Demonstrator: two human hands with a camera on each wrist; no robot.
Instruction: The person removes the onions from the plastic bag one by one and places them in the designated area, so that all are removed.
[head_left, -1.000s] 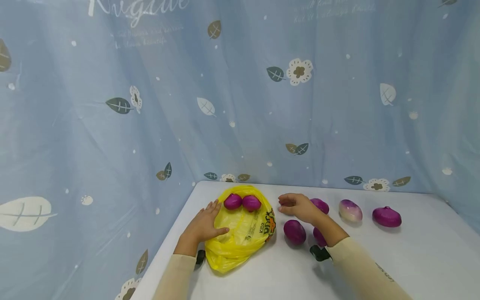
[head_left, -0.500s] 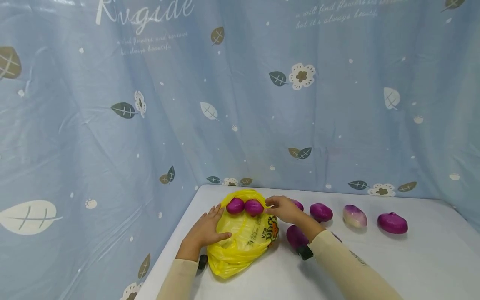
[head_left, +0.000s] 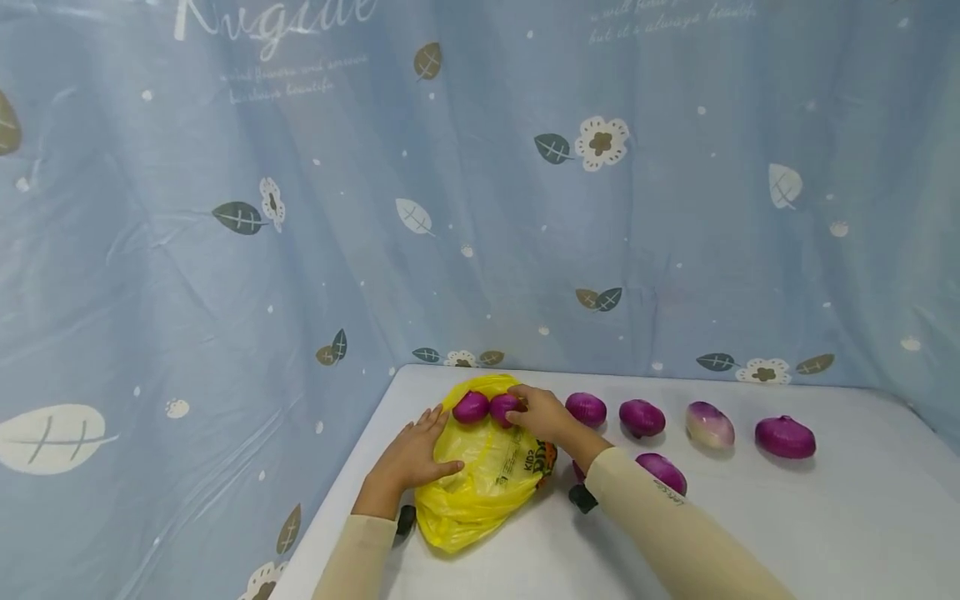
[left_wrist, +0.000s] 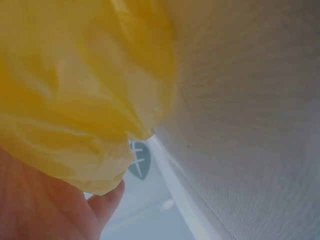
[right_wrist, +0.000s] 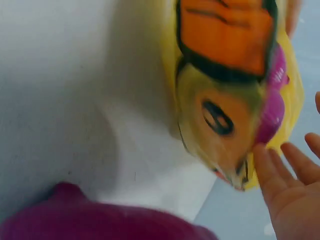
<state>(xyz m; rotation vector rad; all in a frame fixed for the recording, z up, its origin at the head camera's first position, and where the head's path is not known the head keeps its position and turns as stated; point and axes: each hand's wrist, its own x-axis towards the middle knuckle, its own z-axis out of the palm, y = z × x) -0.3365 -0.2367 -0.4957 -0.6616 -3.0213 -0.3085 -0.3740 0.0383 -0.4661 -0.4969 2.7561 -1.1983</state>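
Two purple onions sit side by side in the mouth of a yellow plastic bag (head_left: 468, 508), which lies on the white table in the head view. My left hand (head_left: 412, 454) rests along the bag's left rim with its fingers spread. In the left wrist view the yellow plastic hides part of that hand (left_wrist: 45, 200). My right hand (head_left: 545, 412) reaches over the bag's right rim to the right onion (head_left: 504, 408), beside the left onion (head_left: 471, 407). Its fingers look loose and spread in the right wrist view, with a fingertip close against the bag and onion.
More onions lie to the right: a purple one (head_left: 586, 409) beside my right hand, another purple (head_left: 642, 418), a white-and-purple one (head_left: 709, 426) and a purple one (head_left: 784, 437). A nearer onion (head_left: 662, 473) lies beside my right sleeve. A patterned blue curtain (head_left: 495, 208) hangs behind the table.
My right hand has moved left from beside the loose onions to the right onion in the bag. My left hand stays on the bag's rim. The view has shifted slightly.
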